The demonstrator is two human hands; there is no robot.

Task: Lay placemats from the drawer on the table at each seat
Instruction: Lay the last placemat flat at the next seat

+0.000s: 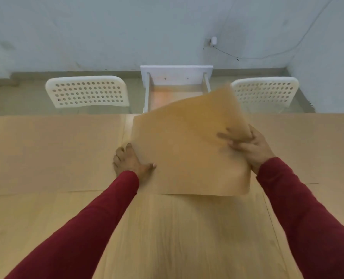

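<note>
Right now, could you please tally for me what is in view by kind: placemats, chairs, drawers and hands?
Placemats: 3, one held, one flat at the far left seat, one flat at the far right seat
Chairs: 2, left and right
Drawers: 1, open
Hands: 2, left hand and right hand, each with a grip on the held placemat
Total: 8

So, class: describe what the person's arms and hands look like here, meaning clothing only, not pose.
Both arms wear long dark red sleeves, close-fitting and plain, ending at the wrists. The left hand and right hand are bare: no gloves, and no rings or watch can be seen.
</note>
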